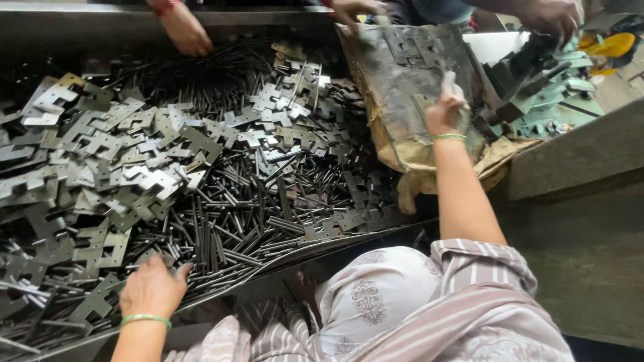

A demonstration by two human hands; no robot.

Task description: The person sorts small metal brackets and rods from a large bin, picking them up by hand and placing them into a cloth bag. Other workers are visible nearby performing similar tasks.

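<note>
My left hand rests on a heap of dark metal pins and flat hinge plates near the tray's front edge, fingers curled into the parts. My right hand reaches forward onto a dirty brown sack and pinches a flat metal plate on top of it. Both wrists wear a green bangle.
The parts fill a long dark metal tray. Other people's hands reach in at the far side, and one grips the sack's top. A grey ledge lies to the right, with green-tinted metal parts beyond it.
</note>
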